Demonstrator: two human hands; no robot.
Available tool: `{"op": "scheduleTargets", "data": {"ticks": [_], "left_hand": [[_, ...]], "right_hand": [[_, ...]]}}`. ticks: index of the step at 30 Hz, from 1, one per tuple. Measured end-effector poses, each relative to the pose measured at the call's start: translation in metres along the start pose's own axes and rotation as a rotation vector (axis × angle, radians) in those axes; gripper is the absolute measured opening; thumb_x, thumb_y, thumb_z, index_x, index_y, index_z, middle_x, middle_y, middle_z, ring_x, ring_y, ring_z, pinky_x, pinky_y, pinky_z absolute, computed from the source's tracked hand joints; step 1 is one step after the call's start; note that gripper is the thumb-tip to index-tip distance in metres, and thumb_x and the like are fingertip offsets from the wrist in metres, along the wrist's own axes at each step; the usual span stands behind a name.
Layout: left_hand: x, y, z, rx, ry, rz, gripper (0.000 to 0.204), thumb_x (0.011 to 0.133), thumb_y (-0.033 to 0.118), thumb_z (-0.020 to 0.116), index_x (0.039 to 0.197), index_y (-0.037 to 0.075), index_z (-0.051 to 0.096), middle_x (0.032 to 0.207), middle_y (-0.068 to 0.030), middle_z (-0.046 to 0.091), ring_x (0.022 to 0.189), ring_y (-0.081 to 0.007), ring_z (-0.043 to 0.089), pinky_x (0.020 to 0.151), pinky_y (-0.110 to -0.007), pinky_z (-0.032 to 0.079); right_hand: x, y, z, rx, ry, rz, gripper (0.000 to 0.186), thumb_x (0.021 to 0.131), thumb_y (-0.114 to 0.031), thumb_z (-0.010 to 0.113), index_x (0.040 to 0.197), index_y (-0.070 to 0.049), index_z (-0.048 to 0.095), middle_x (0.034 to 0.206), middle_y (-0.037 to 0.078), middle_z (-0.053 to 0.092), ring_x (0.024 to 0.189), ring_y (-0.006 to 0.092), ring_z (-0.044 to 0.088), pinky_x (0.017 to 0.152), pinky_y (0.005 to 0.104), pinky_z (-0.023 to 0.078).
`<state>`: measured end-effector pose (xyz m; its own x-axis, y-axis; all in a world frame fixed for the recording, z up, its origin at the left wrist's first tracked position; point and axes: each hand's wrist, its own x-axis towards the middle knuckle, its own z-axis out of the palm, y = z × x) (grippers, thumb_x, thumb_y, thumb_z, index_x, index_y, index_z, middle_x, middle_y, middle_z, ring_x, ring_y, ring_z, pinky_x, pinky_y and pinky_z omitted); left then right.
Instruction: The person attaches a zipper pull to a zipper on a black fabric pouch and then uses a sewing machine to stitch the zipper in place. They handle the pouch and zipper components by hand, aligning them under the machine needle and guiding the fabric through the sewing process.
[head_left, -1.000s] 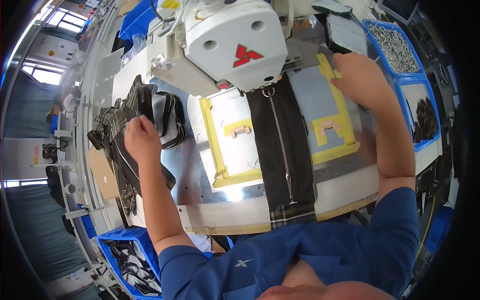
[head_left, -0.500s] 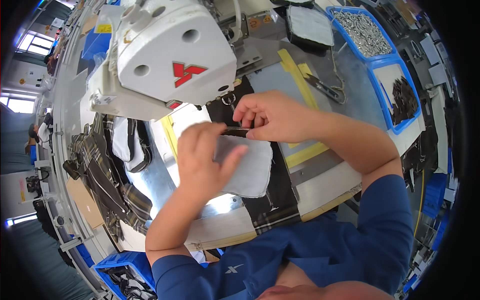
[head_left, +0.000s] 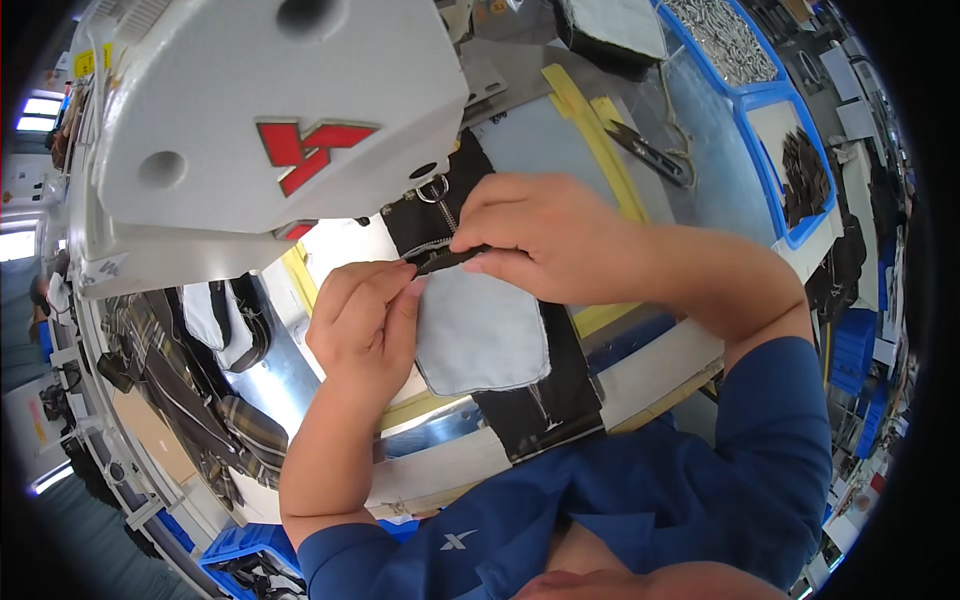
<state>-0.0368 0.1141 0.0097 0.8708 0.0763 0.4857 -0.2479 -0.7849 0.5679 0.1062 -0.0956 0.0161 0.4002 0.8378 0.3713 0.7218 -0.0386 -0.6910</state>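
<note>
Beneath the sewing machine head (head_left: 230, 110), a black fabric strip (head_left: 540, 425) with metal zippers and a metal ring (head_left: 433, 188) lies lengthwise on the machine bed. On it rests a pale grey-white fabric panel (head_left: 482, 335) with rounded corners. My left hand (head_left: 362, 320) pinches the dark zipper edge (head_left: 432, 262) at the panel's upper left corner. My right hand (head_left: 555, 240) pinches that same edge a little farther right, thumb below and fingers above. Between the two pinches the edge is drawn out, with metal teeth showing. The fingertips partly hide it.
To the right lie thread snips (head_left: 650, 155) beside yellow tape (head_left: 590, 125). Farther right are blue bins, one of metal pieces (head_left: 725, 40), one of dark strips (head_left: 805, 180). White-lined pieces (head_left: 225, 320) and plaid fabric (head_left: 165, 370) lie left. Another panel stack (head_left: 612, 35) sits behind.
My left hand, blurred and spread earlier, has come down to pinch the zipper edge. My right hand has shifted slightly left. The machine head appears larger and nearer.
</note>
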Motion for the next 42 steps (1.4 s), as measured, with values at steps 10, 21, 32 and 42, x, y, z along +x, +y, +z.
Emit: {"op": "scheduleTargets", "data": {"ticks": [10, 21, 32, 42], "left_hand": [[-0.001, 0.006, 0.004, -0.450, -0.051, -0.394, 0.012, 0.090, -0.001, 0.076, 0.101, -0.003, 0.070, 0.096, -0.0091, 0.075, 0.080, -0.0130, 0.067, 0.070, -0.026, 0.052], [0.000, 0.003, 0.006, -0.403, -0.122, -0.458, 0.012, 0.088, 0.004, 0.079, 0.098, 0.000, 0.075, 0.091, -0.0068, 0.071, 0.078, -0.0114, 0.063, 0.071, -0.025, 0.050], [0.001, 0.005, 0.007, -0.428, -0.136, -0.552, 0.011, 0.088, 0.004, 0.079, 0.097, -0.001, 0.075, 0.088, -0.0068, 0.072, 0.078, -0.0119, 0.064, 0.071, -0.026, 0.050], [0.003, 0.011, 0.008, -0.257, -0.104, -0.302, 0.010, 0.089, 0.000, 0.075, 0.098, -0.001, 0.075, 0.090, -0.0073, 0.072, 0.079, -0.0126, 0.063, 0.073, -0.025, 0.048]], "right_hand": [[0.002, 0.002, 0.004, -0.039, 0.014, -0.072, 0.013, 0.087, -0.008, 0.079, 0.099, -0.006, 0.074, 0.101, 0.009, 0.068, 0.086, 0.0294, 0.068, 0.073, 0.0384, 0.057], [0.002, 0.007, 0.009, -0.041, 0.009, -0.101, 0.011, 0.088, -0.011, 0.077, 0.097, -0.006, 0.073, 0.098, 0.009, 0.066, 0.088, 0.0293, 0.067, 0.075, 0.0397, 0.056], [0.003, 0.008, 0.010, -0.051, -0.004, -0.094, 0.010, 0.093, -0.016, 0.073, 0.096, -0.007, 0.071, 0.093, 0.008, 0.064, 0.089, 0.0284, 0.066, 0.077, 0.0407, 0.055], [0.012, -0.001, 0.002, 0.253, -0.081, 0.211, 0.013, 0.089, -0.013, 0.075, 0.097, -0.002, 0.076, 0.091, 0.011, 0.071, 0.079, 0.0275, 0.069, 0.068, 0.0356, 0.054]]}}
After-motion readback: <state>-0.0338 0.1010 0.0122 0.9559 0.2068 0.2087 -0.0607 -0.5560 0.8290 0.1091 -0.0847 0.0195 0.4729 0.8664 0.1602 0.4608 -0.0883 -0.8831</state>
